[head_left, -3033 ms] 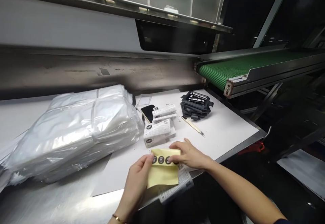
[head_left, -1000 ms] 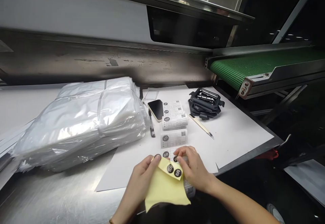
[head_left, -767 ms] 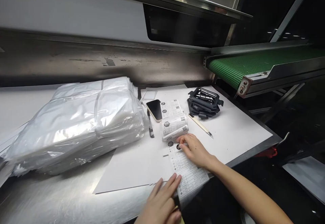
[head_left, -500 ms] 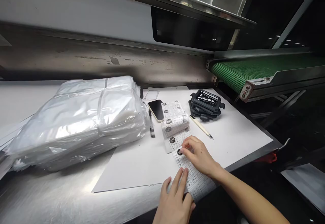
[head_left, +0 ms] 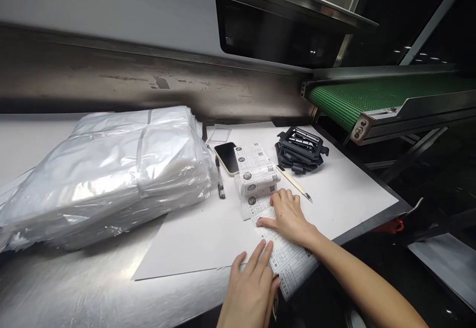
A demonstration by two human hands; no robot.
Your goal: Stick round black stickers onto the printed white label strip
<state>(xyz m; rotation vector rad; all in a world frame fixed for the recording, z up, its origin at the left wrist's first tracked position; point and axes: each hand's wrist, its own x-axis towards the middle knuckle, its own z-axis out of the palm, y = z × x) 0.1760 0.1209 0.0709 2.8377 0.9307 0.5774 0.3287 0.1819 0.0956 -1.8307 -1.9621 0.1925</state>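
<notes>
A stainless bench [head_left: 74, 288] bears a white paper sheet [head_left: 193, 241], with a plastic-wrapped bundle [head_left: 104, 179] at 9 o'clock. The right hand [head_left: 288, 216] presses, spread, on a printed label strip [head_left: 288, 256]; the spread left hand [head_left: 249, 288] touches the strip's edge at 6 o'clock.

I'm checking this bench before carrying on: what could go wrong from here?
The craft knife lies with its bare blade close to the right hand, so a slip might nick it. The printed label strip under the left hand hangs past the bench edge, so it could slide off or crease.
</notes>
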